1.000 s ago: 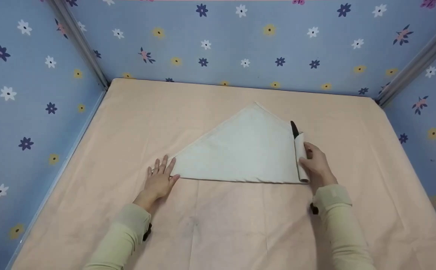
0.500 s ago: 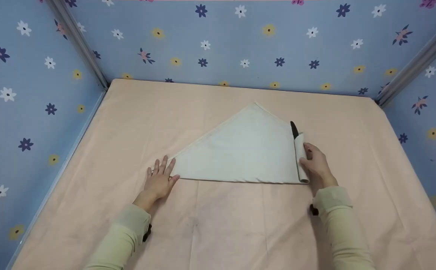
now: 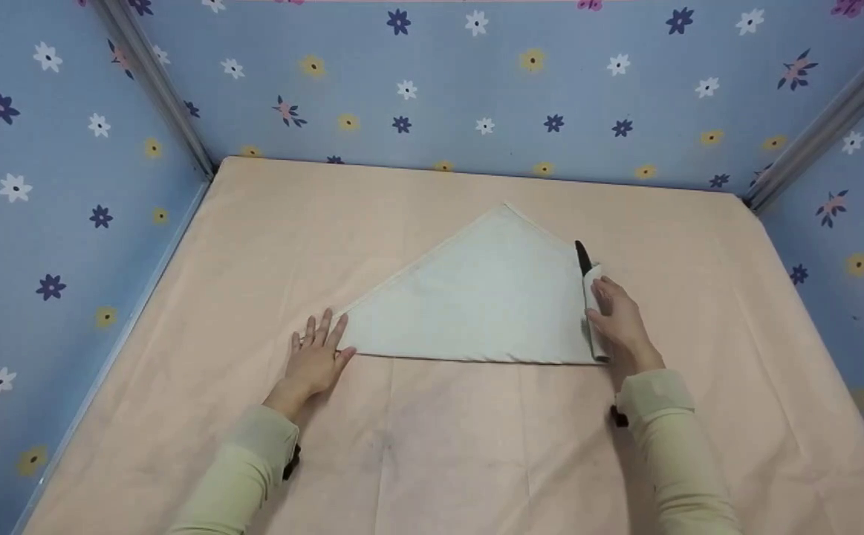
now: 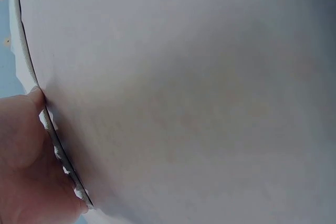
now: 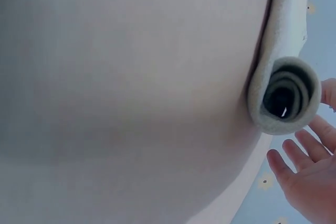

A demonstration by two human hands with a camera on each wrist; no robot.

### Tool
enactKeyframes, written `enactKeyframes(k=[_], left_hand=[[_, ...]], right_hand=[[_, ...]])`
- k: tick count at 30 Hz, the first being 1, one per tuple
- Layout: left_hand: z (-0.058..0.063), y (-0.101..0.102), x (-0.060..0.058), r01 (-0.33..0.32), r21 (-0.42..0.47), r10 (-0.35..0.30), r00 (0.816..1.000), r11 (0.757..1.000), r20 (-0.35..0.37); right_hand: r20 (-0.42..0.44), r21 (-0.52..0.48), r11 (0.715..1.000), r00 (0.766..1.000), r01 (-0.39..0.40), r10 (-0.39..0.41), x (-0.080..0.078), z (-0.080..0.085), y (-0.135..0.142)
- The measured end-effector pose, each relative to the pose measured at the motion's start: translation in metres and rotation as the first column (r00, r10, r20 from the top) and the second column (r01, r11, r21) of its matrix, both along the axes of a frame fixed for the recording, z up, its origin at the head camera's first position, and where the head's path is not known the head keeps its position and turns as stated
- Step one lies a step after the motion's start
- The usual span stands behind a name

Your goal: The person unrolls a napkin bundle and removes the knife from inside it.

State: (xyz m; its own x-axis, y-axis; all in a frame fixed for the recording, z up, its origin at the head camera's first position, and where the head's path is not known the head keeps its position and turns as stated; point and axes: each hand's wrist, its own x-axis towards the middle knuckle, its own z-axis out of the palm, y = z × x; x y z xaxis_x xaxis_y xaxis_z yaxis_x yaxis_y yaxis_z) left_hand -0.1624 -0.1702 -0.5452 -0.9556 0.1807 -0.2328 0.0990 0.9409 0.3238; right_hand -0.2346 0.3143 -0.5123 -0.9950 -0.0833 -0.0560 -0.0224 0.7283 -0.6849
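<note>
The cloth (image 3: pixel 469 297), pale greenish white, lies flat on the desk (image 3: pixel 439 453) between the two grips, its peak pointing away from both. Its left corner sits under the left grip (image 3: pixel 316 360); its right end is wound into a hollow, layered roll (image 3: pixel 598 343) touching the right grip (image 3: pixel 623 319). A slim black piece (image 3: pixel 582 257) sticks out just beyond.

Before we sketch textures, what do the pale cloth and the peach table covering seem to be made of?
Pale cloth: thick, matte fabric, perhaps felt or canvas; its rolled end shows thick layers. Peach table covering: probably matte fabric, possibly plastic; creases show.
</note>
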Motion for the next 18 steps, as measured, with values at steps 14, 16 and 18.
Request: enactKeyframes(k=[14, 16, 18], left_hand=[[0.0017, -0.0005, 0.0018, 0.008, 0.035, -0.007, 1.000, 0.999, -0.022], [0.0022, -0.0008, 0.0024, 0.011, 0.048, -0.009, 1.000, 0.999, -0.029], [0.0023, -0.0009, 0.0027, 0.009, 0.045, -0.008, 0.999, 0.999, -0.033]], right_hand=[[0.079, 0.072, 0.992, 0.992, -0.100, 0.095, -0.0041, -0.0029, 0.0010], [0.097, 0.087, 0.990, 0.990, -0.109, 0.101, -0.0047, -0.0030, 0.0023], [0.122, 0.087, 0.990, 0.988, -0.109, 0.098, -0.0052, -0.0029, 0.0032]])
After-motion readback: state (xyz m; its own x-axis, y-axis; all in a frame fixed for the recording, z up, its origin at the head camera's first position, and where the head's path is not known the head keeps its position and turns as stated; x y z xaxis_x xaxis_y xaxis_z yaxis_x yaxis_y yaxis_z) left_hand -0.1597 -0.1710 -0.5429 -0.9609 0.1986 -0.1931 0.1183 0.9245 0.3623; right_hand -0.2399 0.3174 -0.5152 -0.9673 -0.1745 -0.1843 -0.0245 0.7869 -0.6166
